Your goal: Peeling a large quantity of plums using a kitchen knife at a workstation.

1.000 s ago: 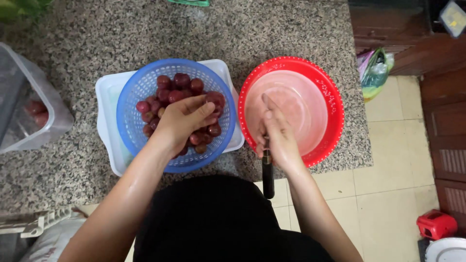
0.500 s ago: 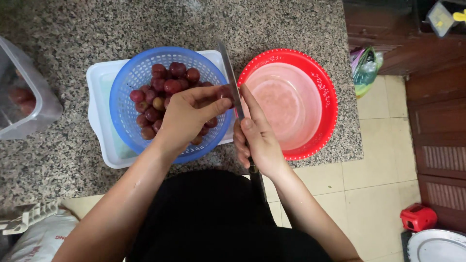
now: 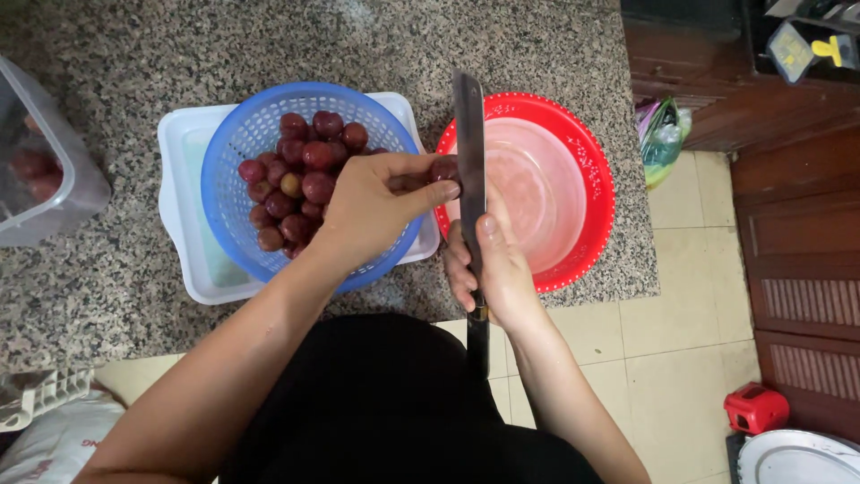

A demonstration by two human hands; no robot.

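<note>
Since half a second ago your left hand [image 3: 372, 211] has come further out of the blue basket [image 3: 228, 152] toward the knife [image 3: 468, 161], and the blade now stands up higher over the counter, its tip reaching above the rim of the red basket [image 3: 596, 193]; a second ago that knife pointed down toward you with the blade out of sight, and your left hand was still down among the fruit; the view has also drawn closer to the counter.

Your left fingers are pinched together on one small fruit [image 3: 442, 168], held right against the left face of the blade, between the two baskets; your right hand [image 3: 493, 269] is closed around the knife's dark handle, thumb laid along the back of the blade.

The fruit is small, round and dark red, glossy-skinned, mostly covered by your fingertips; the heap of fruit [image 3: 300, 175] left in the blue basket is the same kind, one or two paler and yellowish; that basket sits in a white tray [image 3: 184, 224] on the speckled stone counter [image 3: 116, 72]; a pale pink bowl [image 3: 537, 193] sits inside the red basket; a clear plastic container [image 3: 45, 170] stands at the far left.
</note>
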